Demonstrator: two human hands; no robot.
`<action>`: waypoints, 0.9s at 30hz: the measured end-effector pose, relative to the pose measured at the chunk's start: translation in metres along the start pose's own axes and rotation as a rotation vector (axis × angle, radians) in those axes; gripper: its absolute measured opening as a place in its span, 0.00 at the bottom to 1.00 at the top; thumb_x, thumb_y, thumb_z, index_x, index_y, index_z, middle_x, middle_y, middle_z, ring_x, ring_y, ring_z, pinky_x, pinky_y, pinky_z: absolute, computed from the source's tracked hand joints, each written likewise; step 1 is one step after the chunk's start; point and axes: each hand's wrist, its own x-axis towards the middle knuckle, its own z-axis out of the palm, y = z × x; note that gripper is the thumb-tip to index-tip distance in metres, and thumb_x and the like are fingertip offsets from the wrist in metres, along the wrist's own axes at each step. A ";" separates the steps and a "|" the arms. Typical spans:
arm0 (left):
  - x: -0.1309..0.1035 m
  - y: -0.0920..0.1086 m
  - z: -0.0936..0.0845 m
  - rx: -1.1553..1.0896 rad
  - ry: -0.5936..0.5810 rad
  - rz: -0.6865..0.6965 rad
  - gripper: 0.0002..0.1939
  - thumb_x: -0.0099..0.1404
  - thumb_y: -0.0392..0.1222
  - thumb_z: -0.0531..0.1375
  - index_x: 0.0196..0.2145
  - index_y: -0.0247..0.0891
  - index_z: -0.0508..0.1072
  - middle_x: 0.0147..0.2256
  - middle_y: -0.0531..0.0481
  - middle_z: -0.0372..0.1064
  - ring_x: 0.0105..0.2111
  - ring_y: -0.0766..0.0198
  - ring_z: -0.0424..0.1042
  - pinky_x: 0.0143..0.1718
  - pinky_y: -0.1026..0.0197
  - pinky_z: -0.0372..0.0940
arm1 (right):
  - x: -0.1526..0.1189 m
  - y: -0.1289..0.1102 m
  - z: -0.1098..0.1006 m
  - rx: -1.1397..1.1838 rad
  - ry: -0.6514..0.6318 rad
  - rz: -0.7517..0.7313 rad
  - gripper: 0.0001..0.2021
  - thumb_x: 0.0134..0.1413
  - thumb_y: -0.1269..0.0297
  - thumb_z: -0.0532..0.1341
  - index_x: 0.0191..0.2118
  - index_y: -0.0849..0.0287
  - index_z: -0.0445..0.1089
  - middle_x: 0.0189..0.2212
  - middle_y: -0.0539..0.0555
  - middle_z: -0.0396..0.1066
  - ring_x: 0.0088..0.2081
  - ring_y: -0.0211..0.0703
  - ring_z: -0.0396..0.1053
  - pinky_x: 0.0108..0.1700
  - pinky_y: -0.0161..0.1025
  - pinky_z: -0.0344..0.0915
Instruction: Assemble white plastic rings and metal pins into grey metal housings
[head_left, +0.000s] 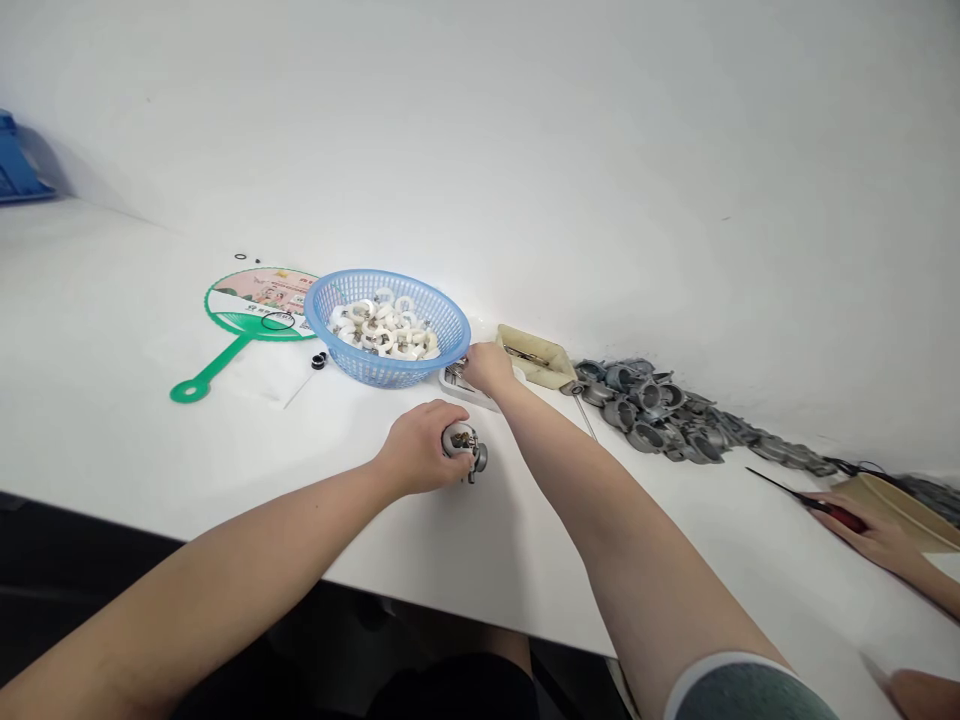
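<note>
My left hand (pixel 421 448) is closed around a small round metal housing (pixel 481 458) with a white ring and brassy bits inside, held just over the white table. Farther forward, my right hand (pixel 487 366) dips into a shallow white tray (pixel 480 400) of small metal pieces. Its fingers are bent together, and what they pinch is too small to make out. Left of that hand stands a blue plastic basket (pixel 390 376) with many white rings (pixel 386 325) fitted with metal bits.
A cream box (pixel 555 370) with thin metal pieces sits behind my right hand. Grey metal housings (pixel 652 405) are heaped along the wall. At left lie a green-edged fan (pixel 225 365) and black rings (pixel 319 360). A co-worker's hand (pixel 874 530) holds a screwdriver (pixel 844 515) at right.
</note>
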 end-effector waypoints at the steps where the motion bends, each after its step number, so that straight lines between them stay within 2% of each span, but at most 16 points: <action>1: 0.000 0.000 0.000 -0.001 0.000 0.000 0.19 0.48 0.40 0.60 0.40 0.38 0.67 0.37 0.48 0.69 0.38 0.58 0.68 0.41 0.56 0.64 | 0.000 0.001 -0.001 0.005 -0.001 0.001 0.12 0.47 0.66 0.59 0.39 0.60 0.73 0.37 0.60 0.72 0.43 0.47 0.67 0.42 0.35 0.60; 6: 0.000 0.000 0.000 -0.007 0.002 0.002 0.18 0.48 0.40 0.60 0.40 0.39 0.68 0.36 0.48 0.69 0.38 0.58 0.67 0.41 0.56 0.64 | -0.001 0.007 -0.004 0.041 0.015 0.017 0.14 0.43 0.70 0.58 0.39 0.54 0.73 0.38 0.56 0.72 0.40 0.46 0.67 0.39 0.36 0.60; 10: 0.000 -0.001 0.001 -0.005 0.008 0.009 0.18 0.49 0.40 0.60 0.40 0.39 0.68 0.36 0.49 0.69 0.37 0.59 0.67 0.41 0.56 0.64 | -0.006 0.012 -0.009 0.097 0.061 0.036 0.12 0.41 0.72 0.58 0.35 0.56 0.73 0.35 0.56 0.72 0.38 0.46 0.67 0.38 0.36 0.60; 13: 0.000 -0.001 0.001 -0.002 0.013 0.018 0.18 0.48 0.40 0.60 0.39 0.39 0.67 0.36 0.49 0.69 0.38 0.59 0.67 0.41 0.57 0.64 | -0.021 0.019 -0.017 0.169 0.131 0.049 0.11 0.44 0.72 0.56 0.34 0.56 0.73 0.34 0.55 0.73 0.38 0.46 0.67 0.40 0.38 0.61; 15: 0.000 -0.001 0.002 -0.002 0.015 0.016 0.18 0.48 0.39 0.60 0.39 0.39 0.67 0.36 0.49 0.69 0.38 0.59 0.68 0.41 0.57 0.64 | -0.044 0.024 -0.022 0.220 0.185 0.058 0.12 0.49 0.70 0.53 0.36 0.56 0.73 0.36 0.53 0.72 0.40 0.43 0.67 0.41 0.37 0.62; 18: -0.001 -0.001 0.003 -0.006 0.021 0.011 0.18 0.48 0.39 0.60 0.39 0.39 0.67 0.37 0.49 0.69 0.38 0.59 0.68 0.40 0.57 0.64 | -0.097 0.026 -0.021 0.352 0.340 0.059 0.12 0.53 0.67 0.51 0.38 0.59 0.71 0.37 0.54 0.71 0.38 0.39 0.68 0.40 0.34 0.64; 20: -0.002 -0.001 0.003 -0.011 0.031 0.014 0.18 0.48 0.39 0.60 0.40 0.39 0.67 0.37 0.48 0.69 0.38 0.58 0.67 0.40 0.57 0.64 | -0.137 0.022 -0.016 0.578 0.602 -0.001 0.09 0.53 0.65 0.54 0.33 0.59 0.71 0.33 0.54 0.71 0.34 0.39 0.69 0.36 0.35 0.66; 22: -0.002 0.000 0.003 -0.015 0.036 0.018 0.18 0.48 0.39 0.60 0.40 0.39 0.67 0.36 0.48 0.69 0.37 0.58 0.67 0.40 0.57 0.64 | -0.172 0.013 -0.009 0.684 0.738 -0.114 0.05 0.50 0.66 0.58 0.29 0.57 0.70 0.27 0.52 0.71 0.30 0.39 0.69 0.33 0.36 0.67; 24: -0.002 0.000 0.003 -0.014 0.041 0.018 0.18 0.48 0.38 0.59 0.39 0.39 0.67 0.35 0.48 0.69 0.37 0.59 0.67 0.39 0.57 0.64 | -0.195 0.002 -0.002 0.709 0.769 -0.197 0.04 0.48 0.70 0.59 0.28 0.56 0.69 0.26 0.52 0.70 0.29 0.38 0.69 0.31 0.36 0.68; 27: -0.002 0.001 0.003 -0.014 0.044 0.022 0.17 0.48 0.38 0.59 0.39 0.39 0.68 0.35 0.49 0.69 0.36 0.59 0.67 0.39 0.57 0.64 | -0.208 -0.011 0.006 0.720 0.806 -0.226 0.06 0.47 0.74 0.58 0.28 0.55 0.69 0.28 0.52 0.71 0.28 0.37 0.69 0.28 0.35 0.68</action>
